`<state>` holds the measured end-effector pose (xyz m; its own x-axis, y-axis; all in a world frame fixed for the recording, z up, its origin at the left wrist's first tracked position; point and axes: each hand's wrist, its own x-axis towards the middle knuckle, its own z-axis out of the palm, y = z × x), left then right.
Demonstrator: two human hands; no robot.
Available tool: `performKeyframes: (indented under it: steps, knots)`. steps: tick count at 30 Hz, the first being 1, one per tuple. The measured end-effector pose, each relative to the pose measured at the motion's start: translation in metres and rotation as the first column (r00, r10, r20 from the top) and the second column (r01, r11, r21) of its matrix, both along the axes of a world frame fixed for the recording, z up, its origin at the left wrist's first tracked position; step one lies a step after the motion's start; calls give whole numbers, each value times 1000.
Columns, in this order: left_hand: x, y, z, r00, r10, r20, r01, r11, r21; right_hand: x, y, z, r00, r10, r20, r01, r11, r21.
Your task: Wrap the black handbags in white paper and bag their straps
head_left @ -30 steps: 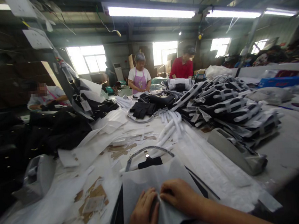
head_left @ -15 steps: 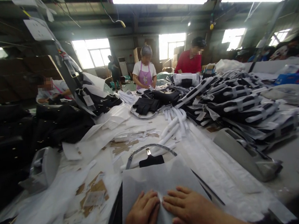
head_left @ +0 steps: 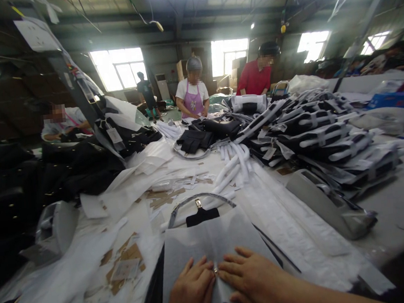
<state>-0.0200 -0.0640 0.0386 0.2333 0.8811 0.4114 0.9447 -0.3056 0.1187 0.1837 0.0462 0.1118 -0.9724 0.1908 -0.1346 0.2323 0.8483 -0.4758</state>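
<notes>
A black handbag [head_left: 264,239] lies flat on the table in front of me, its wrapped handle [head_left: 179,204] arched away from me. Over its front is a sheet of pale tissue paper [head_left: 202,238]; a black tab with a metal clasp [head_left: 198,204] shows above the sheet. My left hand [head_left: 194,286] rests on the paper with fingers stretched out. Beside it, my right hand [head_left: 251,274] presses flat on the same sheet, fingers spread. A small shiny metal piece [head_left: 216,271] pokes up between the fingertips. The bag's lower part is out of view.
Tape dispensers stand at left [head_left: 55,228] and right [head_left: 328,201]. A stack of black bags with white-wrapped handles [head_left: 328,135] rises at the right; more black bags [head_left: 11,196] pile at the left. Cardboard scraps [head_left: 127,262] litter the table. Several people work beyond.
Both hands stay on the paper and shift only slightly. The small metal piece between the fingertips shows more clearly now. My view has turned a little.
</notes>
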Motion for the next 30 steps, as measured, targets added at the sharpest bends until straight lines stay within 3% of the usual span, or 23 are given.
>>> performKeyframes:
  steps: [5,8,12,16,21,26,30]
  knots:
    - [-7,-5,16,990,-97,-106,91,994,-65,19,8,-7,995,60,-79,-68,992,-102]
    - [-12,-15,13,970,-95,-222,110,992,55,24,14,-9,990,105,-98,-113,990,-80]
    - [-13,-26,-2,987,1,-160,36,973,226,29,17,-16,982,53,-180,-46,998,41]
    - [-9,-28,-3,986,-32,-166,74,965,251,42,12,-36,963,167,-211,-121,969,214]
    - [-5,-33,4,940,-30,-340,82,987,138,49,6,-54,985,93,-142,-58,970,236]
    - [-8,-39,-12,941,-32,-338,3,996,-86,39,8,-57,989,117,-91,-88,957,275]
    - [-9,-31,-17,926,-71,-371,-17,973,-229,30,7,-57,982,161,-100,-102,892,440]
